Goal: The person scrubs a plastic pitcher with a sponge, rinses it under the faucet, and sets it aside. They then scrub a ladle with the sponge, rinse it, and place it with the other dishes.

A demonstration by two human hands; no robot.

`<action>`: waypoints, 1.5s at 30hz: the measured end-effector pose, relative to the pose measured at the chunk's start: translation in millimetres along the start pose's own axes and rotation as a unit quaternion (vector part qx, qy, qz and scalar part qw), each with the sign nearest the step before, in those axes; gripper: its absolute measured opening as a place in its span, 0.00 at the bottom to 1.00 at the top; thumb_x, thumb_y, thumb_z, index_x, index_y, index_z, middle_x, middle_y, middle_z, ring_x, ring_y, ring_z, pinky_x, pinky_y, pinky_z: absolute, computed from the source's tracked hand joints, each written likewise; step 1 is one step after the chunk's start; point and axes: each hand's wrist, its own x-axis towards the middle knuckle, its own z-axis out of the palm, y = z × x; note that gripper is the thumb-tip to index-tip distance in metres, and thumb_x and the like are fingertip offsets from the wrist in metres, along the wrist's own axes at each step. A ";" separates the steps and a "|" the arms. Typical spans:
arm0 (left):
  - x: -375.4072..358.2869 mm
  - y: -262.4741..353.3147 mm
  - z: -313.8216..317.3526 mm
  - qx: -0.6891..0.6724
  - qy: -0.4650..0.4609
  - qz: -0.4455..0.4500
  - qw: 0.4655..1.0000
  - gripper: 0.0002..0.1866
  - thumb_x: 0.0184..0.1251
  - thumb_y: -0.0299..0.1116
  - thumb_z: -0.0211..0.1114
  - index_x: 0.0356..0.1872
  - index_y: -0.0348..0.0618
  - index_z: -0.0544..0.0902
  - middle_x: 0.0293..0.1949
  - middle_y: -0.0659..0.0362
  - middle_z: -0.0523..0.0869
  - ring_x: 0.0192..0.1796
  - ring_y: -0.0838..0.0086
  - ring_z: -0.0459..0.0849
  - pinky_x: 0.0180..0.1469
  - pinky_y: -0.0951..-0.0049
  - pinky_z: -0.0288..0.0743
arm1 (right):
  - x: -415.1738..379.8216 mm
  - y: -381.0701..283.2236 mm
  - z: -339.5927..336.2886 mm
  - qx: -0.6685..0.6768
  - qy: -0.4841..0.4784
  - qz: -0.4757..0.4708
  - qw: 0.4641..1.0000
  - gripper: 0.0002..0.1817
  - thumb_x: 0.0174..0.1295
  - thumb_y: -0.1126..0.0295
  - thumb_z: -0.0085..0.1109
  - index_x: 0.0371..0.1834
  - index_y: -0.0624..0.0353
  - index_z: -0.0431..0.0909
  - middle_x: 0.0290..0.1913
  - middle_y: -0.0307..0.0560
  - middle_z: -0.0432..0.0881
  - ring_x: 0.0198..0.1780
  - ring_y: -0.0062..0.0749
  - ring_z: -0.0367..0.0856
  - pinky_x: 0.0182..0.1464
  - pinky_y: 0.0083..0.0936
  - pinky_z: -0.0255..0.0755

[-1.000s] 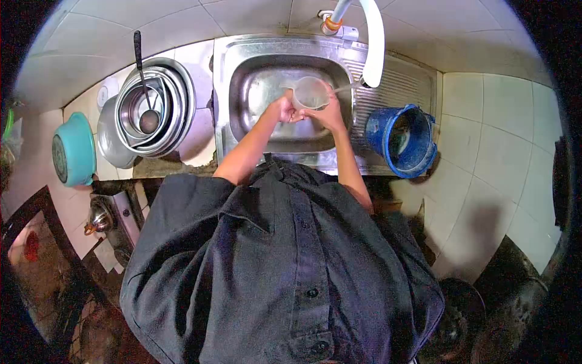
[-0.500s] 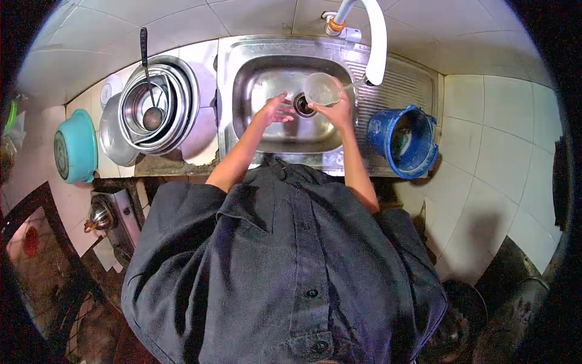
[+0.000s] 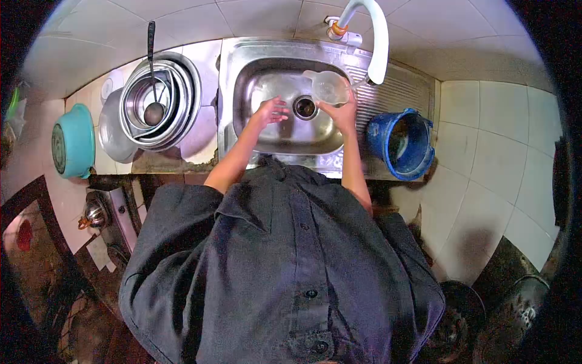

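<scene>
A translucent bowl (image 3: 329, 87) is held over the right part of the steel sink (image 3: 260, 137), with my right hand (image 3: 343, 111) gripping its right side. The bowl is tilted, and a small spout or tab shows at its left. My left hand (image 3: 271, 111) hovers over the left half of the basin, fingers apart and empty. Between the hands lies the drain (image 3: 304, 107). The white faucet (image 3: 379, 48) curves down just right of the bowl.
Stacked steel basins (image 3: 194, 91) with a ladle (image 3: 154, 113) stand left of the sink. A teal basin (image 3: 77, 141) leans at the far left. A blue bucket (image 3: 377, 134) lies tipped on the ribbed drainboard (image 3: 403, 82) at right.
My right hand and the bowl have shifted slightly right, and the bowl has turned so its tab shows at the left. My left hand has drawn in slightly, away from the drain.
</scene>
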 end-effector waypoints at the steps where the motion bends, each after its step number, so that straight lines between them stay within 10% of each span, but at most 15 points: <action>1: 3.8 0.1 -0.3 0.000 0.000 0.002 1.000 0.30 0.71 0.59 0.49 0.59 0.44 0.73 0.50 0.53 0.85 0.41 0.68 0.86 0.45 0.72 0.77 | -0.2 -7.0 0.8 0.000 0.001 -0.003 1.000 0.45 0.34 0.70 0.83 0.61 0.62 0.70 0.54 0.45 0.80 0.56 0.32 0.78 0.60 0.30 0.71; 24: 5.5 -8.7 -2.2 -0.009 0.024 -0.009 1.000 0.27 0.73 0.56 0.48 0.59 0.46 0.74 0.47 0.53 0.86 0.36 0.68 0.86 0.39 0.70 0.78 | -13.0 -2.2 11.1 -0.040 0.000 -0.013 0.999 0.49 0.32 0.64 0.84 0.63 0.57 0.70 0.54 0.48 0.80 0.56 0.35 0.79 0.59 0.31 0.73; 27: -4.3 2.9 15.6 -0.028 0.019 0.043 0.999 0.30 0.73 0.58 0.47 0.63 0.46 0.73 0.52 0.55 0.84 0.41 0.69 0.85 0.49 0.69 0.77 | -25.6 0.5 19.9 -0.119 -0.054 -0.040 0.991 0.47 0.32 0.61 0.84 0.61 0.58 0.71 0.55 0.47 0.79 0.57 0.32 0.77 0.59 0.33 0.72; 29: -10.2 9.4 24.1 0.063 0.085 0.236 0.966 0.28 0.75 0.57 0.44 0.62 0.50 0.76 0.53 0.59 0.84 0.41 0.72 0.84 0.50 0.69 0.75 | -30.5 32.5 33.2 -0.082 -0.051 -0.047 0.994 0.43 0.36 0.59 0.82 0.59 0.57 0.73 0.53 0.47 0.80 0.54 0.33 0.79 0.58 0.34 0.73; 31: -20.7 16.4 35.8 0.030 0.073 0.247 0.966 0.25 0.75 0.55 0.46 0.57 0.51 0.81 0.51 0.62 0.85 0.43 0.74 0.83 0.49 0.70 0.75 | -38.4 47.7 39.5 0.080 -0.100 0.210 0.969 0.40 0.38 0.61 0.81 0.58 0.58 0.74 0.50 0.46 0.82 0.52 0.34 0.80 0.55 0.34 0.74; 35: -28.0 22.5 45.3 0.090 0.020 0.221 0.971 0.18 0.72 0.47 0.57 0.52 0.48 0.84 0.44 0.62 0.86 0.43 0.77 0.82 0.45 0.73 0.77 | -51.0 61.9 52.0 0.295 -0.060 0.398 0.866 0.35 0.52 0.48 0.70 0.58 0.59 0.74 0.51 0.46 0.82 0.51 0.34 0.82 0.49 0.32 0.77; 40: -35.0 28.5 53.0 0.173 0.042 0.203 0.963 0.17 0.66 0.43 0.66 0.49 0.43 0.84 0.39 0.59 0.86 0.35 0.76 0.84 0.34 0.74 0.80 | -38.4 49.4 38.5 0.379 -0.153 0.477 0.779 0.43 0.54 0.21 0.39 0.62 0.39 0.71 0.54 0.42 0.80 0.50 0.42 0.81 0.36 0.54 0.77; 45: -16.7 36.4 54.4 0.258 0.092 0.256 0.927 0.18 0.65 0.43 0.65 0.50 0.42 0.84 0.34 0.57 0.88 0.29 0.76 0.85 0.30 0.74 0.79 | -26.5 73.1 36.2 0.408 -0.109 0.520 0.743 0.44 0.53 0.21 0.41 0.61 0.42 0.71 0.53 0.45 0.81 0.49 0.47 0.82 0.36 0.51 0.79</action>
